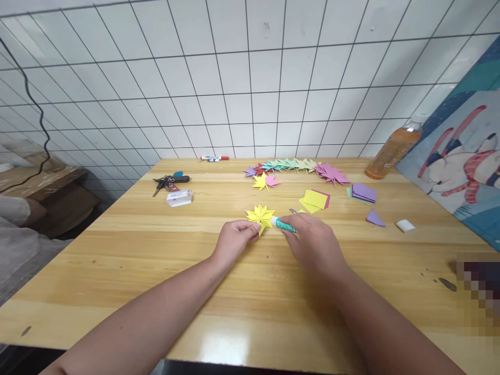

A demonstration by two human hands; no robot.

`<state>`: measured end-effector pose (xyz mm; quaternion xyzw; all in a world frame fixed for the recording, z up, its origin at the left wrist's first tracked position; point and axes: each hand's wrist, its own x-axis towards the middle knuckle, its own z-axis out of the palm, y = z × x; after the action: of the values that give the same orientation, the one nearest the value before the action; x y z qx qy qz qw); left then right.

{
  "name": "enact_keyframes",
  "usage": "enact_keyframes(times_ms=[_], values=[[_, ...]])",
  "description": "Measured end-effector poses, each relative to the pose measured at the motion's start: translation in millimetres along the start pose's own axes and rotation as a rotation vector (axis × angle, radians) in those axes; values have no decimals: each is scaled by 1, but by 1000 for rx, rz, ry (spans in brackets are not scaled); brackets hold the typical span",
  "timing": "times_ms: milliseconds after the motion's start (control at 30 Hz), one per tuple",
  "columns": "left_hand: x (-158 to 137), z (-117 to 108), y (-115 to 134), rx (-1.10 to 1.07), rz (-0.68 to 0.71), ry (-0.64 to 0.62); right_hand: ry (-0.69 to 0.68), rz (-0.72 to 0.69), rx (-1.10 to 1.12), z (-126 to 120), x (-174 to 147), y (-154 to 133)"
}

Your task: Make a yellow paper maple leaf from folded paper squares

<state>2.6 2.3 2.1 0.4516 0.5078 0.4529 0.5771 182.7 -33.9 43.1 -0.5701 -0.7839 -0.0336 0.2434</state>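
A yellow folded-paper star (261,214) with many points is pinched at its lower left edge by my left hand (237,235). My right hand (313,240) grips a green-and-white glue stick (285,225), its white end against or very close to the star's right side. Just behind the glue stick, a thin, partly hidden object (292,211) lies by my right fingers. Beyond the star lie a smaller yellow paper piece (259,182) and a pink one (271,180). Yellow paper sheets (314,199) lie past my right hand, over a dark pink sheet.
A row of coloured paper stars (291,164) runs along the wall, near a marker (214,158). Keys (170,182) and a small white box (179,197) sit left. To the right are purple paper sheets (363,192), a purple folded piece (375,217), a white block (405,225) and a bottle (394,151).
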Motion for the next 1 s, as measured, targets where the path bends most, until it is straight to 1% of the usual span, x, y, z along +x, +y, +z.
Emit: enact_keyframes(times_ms=[100, 200, 300, 433, 500, 567, 667, 733, 767, 800, 867, 933, 1000], values=[[-1, 0, 1, -15, -9, -4, 4, -28, 69, -2, -2, -4], [-2, -1, 2, -34, -4, -61, -45, -75, 98, 0, -4, -9], [-2, -4, 3, -37, -7, -117, -73, -80, 104, 4, -4, -11], [-2, -4, 2, 51, 24, -131, -37, -48, 57, 7, -2, -6], [-3, -2, 3, 44, 16, -130, 12, -13, 81, 5, 1, 0], [-5, -2, 3, -10, -6, -139, 111, 93, 179, 1, 5, 10], [-5, -4, 4, -104, -33, -164, 275, 387, 329, -5, 12, 32], [-4, -7, 5, -163, -55, -172, 261, 513, 435, -6, 16, 51], [-4, -8, 4, -190, -69, -171, 285, 575, 516, -4, 18, 61], [-3, -8, 4, -215, -83, -170, 330, 618, 610, -2, 19, 71], [-2, -9, 3, -259, -115, -170, 403, 650, 808, 4, 21, 89], [-1, -9, 2, -306, -139, -166, 441, 725, 903, 8, 22, 103], [1, -9, 1, -360, -149, -163, 485, 782, 936, 11, 22, 114]])
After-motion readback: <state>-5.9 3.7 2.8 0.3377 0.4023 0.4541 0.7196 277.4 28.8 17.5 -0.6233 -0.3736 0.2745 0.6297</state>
